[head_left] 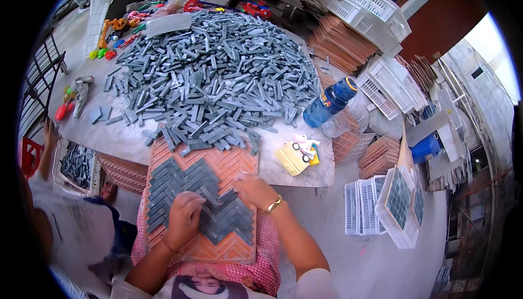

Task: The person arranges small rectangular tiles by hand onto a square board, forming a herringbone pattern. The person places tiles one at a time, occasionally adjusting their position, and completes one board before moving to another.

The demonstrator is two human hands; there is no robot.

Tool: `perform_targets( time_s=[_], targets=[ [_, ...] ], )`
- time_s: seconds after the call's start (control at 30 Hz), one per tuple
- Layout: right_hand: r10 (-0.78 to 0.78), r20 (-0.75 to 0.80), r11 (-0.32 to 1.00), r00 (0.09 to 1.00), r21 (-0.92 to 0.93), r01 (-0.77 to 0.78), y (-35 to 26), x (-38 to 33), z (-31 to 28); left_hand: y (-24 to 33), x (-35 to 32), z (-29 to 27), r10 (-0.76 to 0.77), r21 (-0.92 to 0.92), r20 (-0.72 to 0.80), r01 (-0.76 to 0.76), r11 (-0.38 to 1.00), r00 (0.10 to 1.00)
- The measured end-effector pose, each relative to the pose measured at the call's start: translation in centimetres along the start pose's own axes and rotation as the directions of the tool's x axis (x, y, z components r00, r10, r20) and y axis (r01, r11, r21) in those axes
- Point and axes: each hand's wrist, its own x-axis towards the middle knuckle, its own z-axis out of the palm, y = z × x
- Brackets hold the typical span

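Grey tile strips: laid in herringbone rows on the orange grooved tray, at the counter's near edge. Left hand: fingers curled, pressing down on the strips. Right hand: fingers bent, resting on tray and strips. Behind: loose strip heap. Right: yellow toy, blue bottle.
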Motion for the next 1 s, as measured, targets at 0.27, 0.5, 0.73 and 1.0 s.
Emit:
perform_targets(
  time_s=[0.27, 0.5, 0.73, 1.0],
  targets=[
    [0.122, -0.234, 0.992, 0.965, 0.005, -0.124, -2.0, -0.3, 0.0, 0.2, 0.0, 2.9, 0.108, 0.286, 0.282, -0.191, 0.939, 0.953],
    [0.502, -0.337, 0.858, 0.796, 0.080, -0.507, -5.7, -2.6, 2.1, 1.1, -0.4, 2.7, 0.103, 0.302, 0.349, -0.216, 0.928, 0.931],
    [0.572, -0.484, 0.795, 0.662, 0.130, -0.592, -7.6, -2.3, 4.6, 0.9, 0.9, 3.3, 0.114, 0.222, 0.240, -0.169, 0.960, 0.964],
    [0.644, -0.459, 0.765, 0.612, 0.374, -0.524, -6.5, -2.0, 4.7, 0.2, 2.2, 4.6, 0.092, 0.096, 0.045, -0.096, 0.991, 0.995]
  ],
)
